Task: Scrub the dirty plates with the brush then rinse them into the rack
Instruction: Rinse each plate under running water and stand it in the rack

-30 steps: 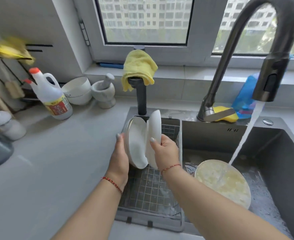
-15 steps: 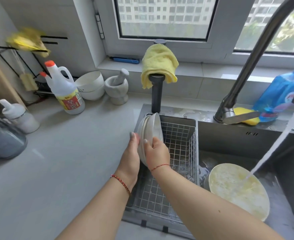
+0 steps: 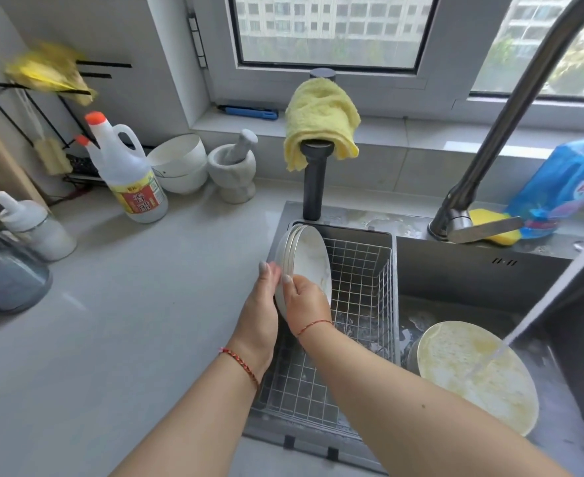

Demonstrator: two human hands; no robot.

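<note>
Grey stone surface point(image 3: 118, 332) runs up to a window, and the landmark for everything is the wire rack point(image 3: 359, 304) set in the left half of the sink. At the rack's far-left corner a small stack of rinsed white plates point(image 3: 309, 256) stands on edge, leaning back against the rack's left wall, faces turned toward the right. Both hands meet at the near, lower edge of that stack. The left hand point(image 3: 259, 315) lies flat against the back of the stack from the rack's left side, its fingers point(image 3: 266, 270) straight and pressing, not curled. The right hand point(image 3: 309, 299) comes in across the rack from the right and holds the front plate's lower rim, thumb on the near face; the other fingers are hidden behind the plates, so the grip is judged rather than fully seen. Both forearms reach forward and upward from the near edge, wrists slightly bent.

To the right of the rack, in the open basin, a dirty plate point(image 3: 476, 373) streaked yellow lies tilted, with the water stream point(image 3: 538, 311) from the tap point(image 3: 497, 132) falling on its far edge. That plate is the next piece of work: it lies to the right and nearer than the hands, face up, and the right hand is the closer one once it lets go of the stack. No brush is visible. A yellow sponge point(image 3: 490, 225) sits beyond the basin by the tap's base.
</note>
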